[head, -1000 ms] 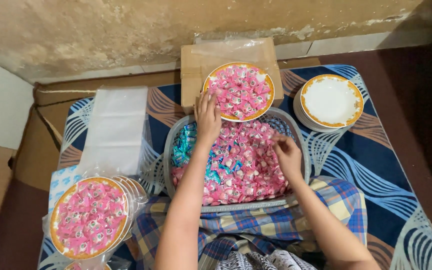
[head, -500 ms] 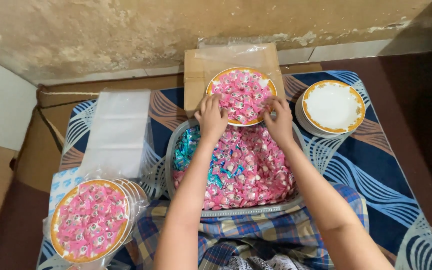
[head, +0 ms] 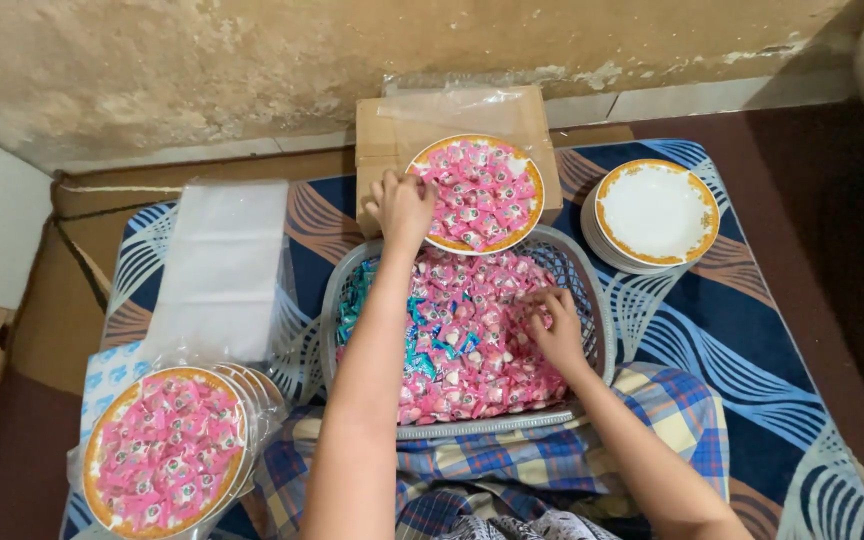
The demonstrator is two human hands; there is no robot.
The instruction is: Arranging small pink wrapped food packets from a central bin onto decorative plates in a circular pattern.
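Pink wrapped sweets (head: 472, 340), too many to count, fill one grey basket (head: 592, 290) set on a blue patterned mat (head: 752, 350); a few teal wrappers lie among them. Three lots of plates show: one plate (head: 430, 163) heaped with sweets on a cardboard box (head: 382, 130) beyond the basket, one stack of empty white plates (head: 657, 212) with orange rims to the right, and one bagged stack at lower left whose top plate (head: 164, 450) is full of sweets. One pile of clear bags (head: 220, 270) lies left of the basket. Both hands are in view. The left hand (head: 404, 205) rests at the near rim of the box plate, fingers curled together on a sweet or two. The right hand (head: 555, 325) lies on the heap in the basket, fingers bent into the sweets; whether they grip any I cannot tell.
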